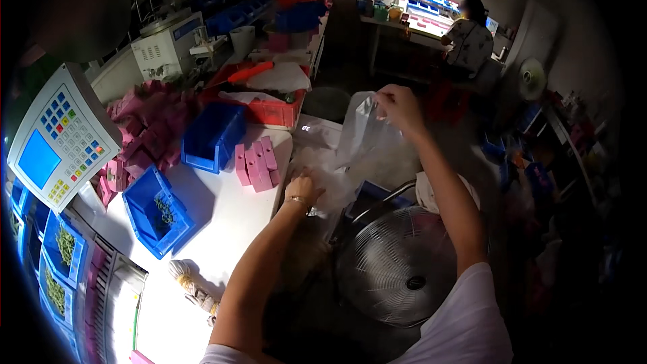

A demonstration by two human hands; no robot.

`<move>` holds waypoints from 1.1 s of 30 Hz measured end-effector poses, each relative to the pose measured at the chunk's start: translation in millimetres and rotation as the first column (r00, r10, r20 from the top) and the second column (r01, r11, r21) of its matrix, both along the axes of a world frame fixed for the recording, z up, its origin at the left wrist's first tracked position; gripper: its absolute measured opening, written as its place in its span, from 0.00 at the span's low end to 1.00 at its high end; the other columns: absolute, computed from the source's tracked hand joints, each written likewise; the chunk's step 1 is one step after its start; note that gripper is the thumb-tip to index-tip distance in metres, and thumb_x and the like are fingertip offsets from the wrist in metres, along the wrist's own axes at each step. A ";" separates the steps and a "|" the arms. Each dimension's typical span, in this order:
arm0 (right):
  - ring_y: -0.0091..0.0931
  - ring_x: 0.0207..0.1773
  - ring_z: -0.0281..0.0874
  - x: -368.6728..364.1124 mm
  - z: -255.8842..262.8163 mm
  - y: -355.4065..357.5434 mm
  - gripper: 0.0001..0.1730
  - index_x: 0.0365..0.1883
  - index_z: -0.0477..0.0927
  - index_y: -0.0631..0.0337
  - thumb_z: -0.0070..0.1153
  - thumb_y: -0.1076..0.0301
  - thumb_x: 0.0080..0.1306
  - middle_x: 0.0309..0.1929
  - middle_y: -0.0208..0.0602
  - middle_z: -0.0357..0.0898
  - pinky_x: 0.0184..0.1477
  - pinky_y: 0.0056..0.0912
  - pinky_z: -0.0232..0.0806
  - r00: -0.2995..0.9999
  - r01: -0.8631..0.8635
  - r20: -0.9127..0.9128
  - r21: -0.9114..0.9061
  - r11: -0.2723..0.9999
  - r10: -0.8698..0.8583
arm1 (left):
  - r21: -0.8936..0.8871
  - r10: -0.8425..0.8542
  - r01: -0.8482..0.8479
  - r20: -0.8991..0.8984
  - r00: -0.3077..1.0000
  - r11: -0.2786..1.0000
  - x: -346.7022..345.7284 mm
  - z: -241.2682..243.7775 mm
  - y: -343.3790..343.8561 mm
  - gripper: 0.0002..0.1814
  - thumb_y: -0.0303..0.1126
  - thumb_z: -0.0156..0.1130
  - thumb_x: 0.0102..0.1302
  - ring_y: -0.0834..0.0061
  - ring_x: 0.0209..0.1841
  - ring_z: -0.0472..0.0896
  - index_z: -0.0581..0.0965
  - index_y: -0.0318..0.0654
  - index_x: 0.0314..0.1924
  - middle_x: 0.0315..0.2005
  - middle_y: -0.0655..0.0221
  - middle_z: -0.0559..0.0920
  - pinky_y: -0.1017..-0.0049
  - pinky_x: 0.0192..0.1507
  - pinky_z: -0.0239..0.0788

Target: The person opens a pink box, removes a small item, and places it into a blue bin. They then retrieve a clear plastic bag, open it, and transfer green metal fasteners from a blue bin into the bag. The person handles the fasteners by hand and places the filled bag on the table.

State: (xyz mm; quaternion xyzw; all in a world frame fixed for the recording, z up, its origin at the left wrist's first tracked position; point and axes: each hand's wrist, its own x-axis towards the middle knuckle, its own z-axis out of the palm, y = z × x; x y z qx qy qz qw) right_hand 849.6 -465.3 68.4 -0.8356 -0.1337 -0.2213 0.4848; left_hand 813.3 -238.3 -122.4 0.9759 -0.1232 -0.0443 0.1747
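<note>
My right hand (399,106) is raised and pinches the upper edge of a transparent plastic bag (361,124), which hangs down from the fingers. Lower and to the left, my left hand (303,191), with a bracelet at the wrist, touches a heap of thin translucent plastic (331,184). Whether its fingers grip the plastic is hidden. Behind the plastic sits a white device with a lit digit display (318,129). Several pink blocks with holes (259,164) stand together on the white table (227,222), left of my left hand.
A round metal fan (399,268) stands below my arms. Blue bins (215,136) (151,232), a red crate (273,111) and piled pink blocks (146,131) occupy the left. A keypad panel (63,136) leans in. Another person (470,40) sits at a lit far bench.
</note>
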 end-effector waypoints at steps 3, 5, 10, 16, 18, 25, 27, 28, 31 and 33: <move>0.21 0.16 0.70 -41.8 43.5 6.9 0.09 0.28 0.75 0.67 0.46 0.71 0.62 0.14 0.34 0.72 0.22 0.23 0.62 0.995 -0.053 0.091 0.084 0.995 0.045 | -0.006 0.011 -0.010 0.319 0.948 1.000 -22.7 12.7 -21.0 0.31 0.51 0.53 0.58 0.55 0.56 0.66 0.63 0.46 0.59 0.57 0.58 0.66 0.62 0.54 0.62; 0.19 0.16 0.70 -44.7 58.9 4.0 0.10 0.30 0.75 0.67 0.46 0.69 0.63 0.13 0.30 0.71 0.21 0.20 0.61 0.979 -0.053 0.203 0.119 0.991 0.028 | -0.017 -0.017 0.020 0.179 0.984 1.000 -26.3 14.8 -18.5 0.28 0.48 0.53 0.58 0.57 0.57 0.66 0.66 0.45 0.56 0.55 0.62 0.69 0.62 0.54 0.62; 0.22 0.18 0.74 -59.9 90.8 -11.8 0.10 0.30 0.75 0.68 0.47 0.68 0.62 0.15 0.35 0.75 0.22 0.22 0.65 0.979 -0.052 0.203 0.317 0.947 -0.014 | 0.022 -0.029 0.029 -0.006 1.000 0.999 -18.6 5.5 -16.7 0.19 0.41 0.52 0.56 0.58 0.50 0.72 0.74 0.42 0.46 0.45 0.57 0.76 0.63 0.50 0.65; 0.16 0.14 0.65 -109.0 114.3 -25.8 0.12 0.36 0.73 0.66 0.47 0.65 0.65 0.18 0.37 0.75 0.19 0.16 0.58 0.984 -0.180 0.067 0.341 0.923 0.167 | -0.308 0.104 0.009 0.347 0.932 0.951 -38.8 46.3 -22.4 0.12 0.33 0.52 0.55 0.58 0.34 0.79 0.79 0.40 0.37 0.30 0.57 0.81 0.66 0.37 0.72; 0.14 0.12 0.59 -118.9 103.8 -27.8 0.11 0.36 0.72 0.65 0.46 0.64 0.66 0.17 0.39 0.75 0.17 0.16 0.52 0.979 -0.203 0.064 0.402 0.893 0.193 | -0.819 0.133 -0.105 -0.035 0.991 0.564 -64.9 97.8 -47.2 0.19 0.43 0.51 0.60 0.63 0.31 0.80 0.77 0.34 0.37 0.28 0.59 0.81 0.67 0.33 0.71; 0.11 0.10 0.53 -153.9 70.9 -1.4 0.11 0.37 0.73 0.62 0.46 0.62 0.66 0.19 0.36 0.77 0.14 0.13 0.44 0.971 -0.198 -0.001 0.554 0.808 0.238 | -0.880 -0.457 -0.155 0.077 0.886 -0.450 -163.0 176.8 -43.5 0.42 0.64 0.41 0.60 0.70 0.55 0.69 0.67 0.26 0.53 0.53 0.60 0.71 0.72 0.56 0.59; 0.11 0.11 0.54 -160.0 61.3 12.2 0.11 0.36 0.73 0.61 0.47 0.62 0.66 0.18 0.34 0.76 0.14 0.13 0.44 0.968 -0.181 -0.026 0.612 0.770 0.249 | -0.949 -0.375 0.070 0.188 0.908 -0.308 -186.6 193.1 -29.5 0.36 0.56 0.48 0.61 0.72 0.54 0.70 0.67 0.26 0.54 0.51 0.61 0.73 0.74 0.56 0.59; 0.12 0.09 0.50 -163.1 52.8 22.5 0.12 0.34 0.70 0.65 0.42 0.64 0.68 0.19 0.39 0.77 0.13 0.15 0.44 0.963 -0.171 -0.055 0.627 0.760 0.263 | -0.963 -0.336 0.164 0.230 0.913 -0.215 -199.6 197.2 -18.2 0.34 0.52 0.51 0.62 0.72 0.53 0.71 0.67 0.27 0.54 0.50 0.61 0.73 0.74 0.56 0.60; 0.12 0.09 0.49 -172.8 28.0 57.1 0.12 0.34 0.70 0.63 0.41 0.63 0.69 0.19 0.39 0.77 0.12 0.15 0.42 0.932 -0.236 -0.043 0.682 0.692 0.360 | -0.989 0.011 0.011 0.012 1.000 0.148 -243.5 217.9 11.1 0.18 0.25 0.58 0.58 0.78 0.44 0.75 0.71 0.29 0.49 0.41 0.65 0.79 0.79 0.47 0.66; 0.12 0.07 0.48 -189.6 19.2 88.7 0.11 0.35 0.69 0.60 0.40 0.63 0.69 0.19 0.41 0.77 0.11 0.16 0.41 0.882 -0.257 -0.113 0.697 0.669 0.457 | -0.977 0.143 -0.200 -0.189 0.972 0.068 -264.8 200.3 43.0 0.14 0.28 0.56 0.60 0.77 0.40 0.76 0.73 0.29 0.44 0.37 0.66 0.79 0.77 0.42 0.68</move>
